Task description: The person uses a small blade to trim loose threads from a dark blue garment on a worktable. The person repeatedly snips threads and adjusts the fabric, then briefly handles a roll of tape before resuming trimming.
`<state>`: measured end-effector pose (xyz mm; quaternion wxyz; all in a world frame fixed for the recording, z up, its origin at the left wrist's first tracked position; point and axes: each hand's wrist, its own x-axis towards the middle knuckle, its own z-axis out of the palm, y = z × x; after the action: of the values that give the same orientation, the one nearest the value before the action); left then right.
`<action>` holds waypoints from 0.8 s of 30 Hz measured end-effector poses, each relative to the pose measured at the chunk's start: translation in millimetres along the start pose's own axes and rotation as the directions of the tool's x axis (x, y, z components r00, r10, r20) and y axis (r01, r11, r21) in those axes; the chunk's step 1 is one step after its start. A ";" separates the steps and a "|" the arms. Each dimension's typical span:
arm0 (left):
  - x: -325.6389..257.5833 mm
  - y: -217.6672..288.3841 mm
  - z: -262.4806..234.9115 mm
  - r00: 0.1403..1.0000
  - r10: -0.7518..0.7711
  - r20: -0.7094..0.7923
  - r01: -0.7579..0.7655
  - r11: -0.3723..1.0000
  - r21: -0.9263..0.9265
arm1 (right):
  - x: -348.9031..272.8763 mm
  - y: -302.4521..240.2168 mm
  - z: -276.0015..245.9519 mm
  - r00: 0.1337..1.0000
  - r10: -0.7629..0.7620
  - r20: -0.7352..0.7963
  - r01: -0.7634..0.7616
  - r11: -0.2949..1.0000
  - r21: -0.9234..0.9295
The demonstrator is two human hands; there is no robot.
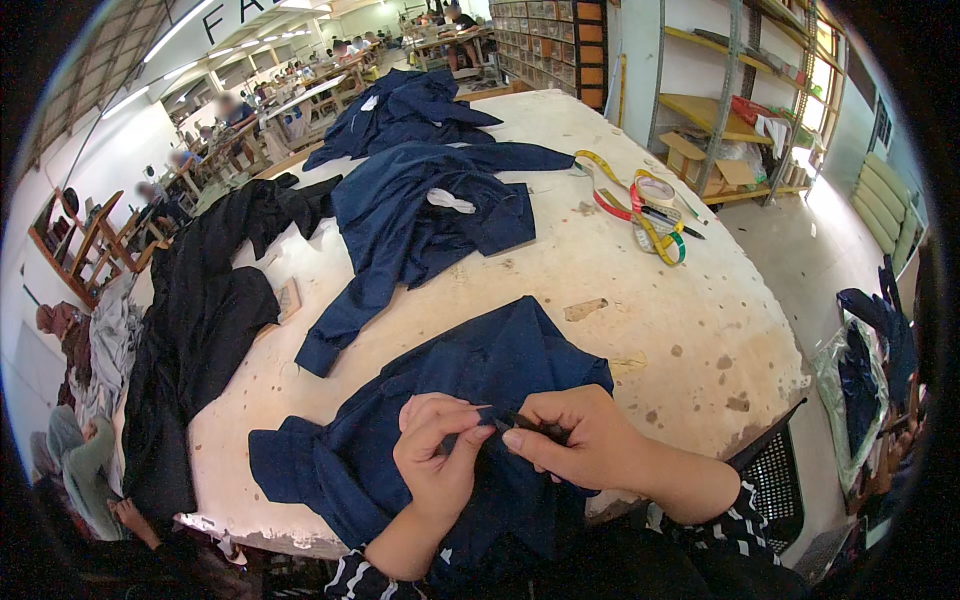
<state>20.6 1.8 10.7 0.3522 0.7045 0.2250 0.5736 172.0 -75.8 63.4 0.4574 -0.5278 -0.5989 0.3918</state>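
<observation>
A navy blue garment (350,440) lies spread at the table's near edge, under both my hands. My left hand (437,452) is closed in a pinch on a bit of the navy cloth, its thumb and forefinger together. Close beside it, my right hand (585,440) is wrapped round a small dark hand tool (545,430); its tip, near the left fingertips, is too small to make out. The right thumb lies along the tool, close to the pinched cloth.
Farther up the pale table (700,350) lie two navy garments (420,210), (400,110) and black cloth (200,300). At the right are a tape measure (668,245), a tape roll (655,190) and a pen (690,230). A person (90,470) sits at the left; a black crate (775,480) stands right.
</observation>
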 end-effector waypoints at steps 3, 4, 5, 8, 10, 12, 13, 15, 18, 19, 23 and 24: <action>0.3 -0.9 0.7 1.000 0.002 -0.001 -0.002 1.000 0.014 | 0.6 0.7 -0.6 1.000 0.000 0.006 0.000 1.000 -0.016; 0.4 -0.1 0.7 1.000 0.001 0.000 -0.001 1.000 0.016 | 0.8 0.4 -0.8 1.000 0.005 0.010 -0.005 1.000 -0.020; 0.4 0.2 0.8 1.000 0.000 0.001 0.000 1.000 0.018 | 0.9 -0.3 -1.1 1.000 0.010 0.014 -0.009 1.000 -0.025; -1.4 -3.7 -4.1 0.996 0.043 0.082 -0.046 0.998 0.039 | 0.9 -1.0 -1.5 1.000 0.013 0.017 -0.012 0.999 -0.035; -1.2 -2.6 -3.8 0.996 0.042 0.084 -0.046 0.998 0.047 | 0.9 -0.7 -1.2 1.000 0.013 0.018 -0.013 0.999 -0.029; -1.0 -2.2 -3.9 0.996 0.045 0.083 -0.050 0.997 0.055 | 0.9 0.4 -0.4 1.000 0.015 0.020 -0.015 1.000 -0.011; -0.8 -2.1 -3.8 0.995 0.049 0.082 -0.053 0.997 0.057 | 1.2 1.1 -0.5 1.000 0.011 0.021 -0.010 1.000 -0.017; -0.3 -1.2 -2.7 0.997 0.043 0.058 -0.046 0.997 0.059 | 2.1 2.5 -0.7 1.000 0.001 0.025 0.000 1.000 -0.030; 0.1 0.9 -0.2 1.000 0.026 0.011 -0.027 0.998 0.056 | 3.0 2.6 2.0 1.000 0.005 0.005 -0.005 0.999 -0.032; 0.3 1.0 -0.3 1.000 0.027 0.013 -0.027 0.998 0.054 | 2.8 3.1 3.4 1.000 0.000 -0.010 0.000 1.000 -0.021; 0.7 1.4 0.5 1.000 0.006 -0.006 -0.006 1.000 0.011 | 2.4 7.6 8.5 0.999 -0.022 -0.045 0.023 1.000 0.015; 0.6 1.2 0.6 1.000 0.005 -0.007 -0.005 1.000 0.011 | 2.4 8.1 8.7 0.998 -0.028 -0.049 0.029 0.999 0.023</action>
<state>21.2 1.2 11.9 0.3463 0.7050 0.2277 0.5756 165.8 -72.2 53.7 0.4836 -0.5232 -0.5904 0.3793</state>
